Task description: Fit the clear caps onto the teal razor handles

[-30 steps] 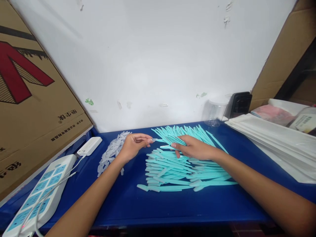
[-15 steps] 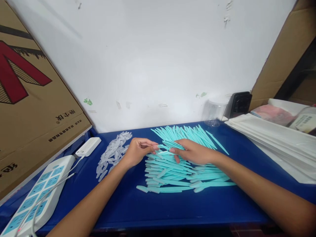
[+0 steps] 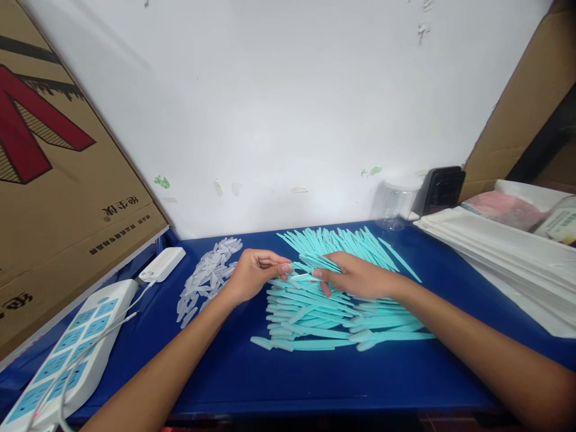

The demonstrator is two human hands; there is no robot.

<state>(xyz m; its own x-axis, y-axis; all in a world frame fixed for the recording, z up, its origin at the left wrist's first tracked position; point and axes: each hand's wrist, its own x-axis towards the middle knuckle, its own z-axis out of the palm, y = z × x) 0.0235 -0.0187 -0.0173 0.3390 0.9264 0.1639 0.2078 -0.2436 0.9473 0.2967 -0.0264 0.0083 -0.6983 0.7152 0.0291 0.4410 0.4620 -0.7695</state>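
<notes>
My right hand [image 3: 362, 276] is closed around several turquoise eyebrow razors [image 3: 314, 260], their heads pointing left. My left hand [image 3: 254, 276] pinches at the head end of one of these razors; its fingertips hide whether a clear cap is there too. Beneath both hands lies a spread of turquoise eyebrow razors [image 3: 306, 312], mostly with heads to the left. Behind my right hand, more razors [image 3: 333, 240] lie in a slanted row. Left of my left hand is a heap of small translucent caps [image 3: 209, 270].
A blue table surface [image 3: 279, 381] carries everything. On the left are a power strip [image 3: 85, 342] with cables, a white adapter [image 3: 162, 264] and a large cardboard box [image 3: 76, 198]. At the right stand a clear jar [image 3: 396, 204], a black object [image 3: 443, 189] and white sheets [image 3: 499, 258].
The view has shifted slightly. Both hands keep nearly the same pose, the left still pinching at the razor head and the right still holding its bunch.
</notes>
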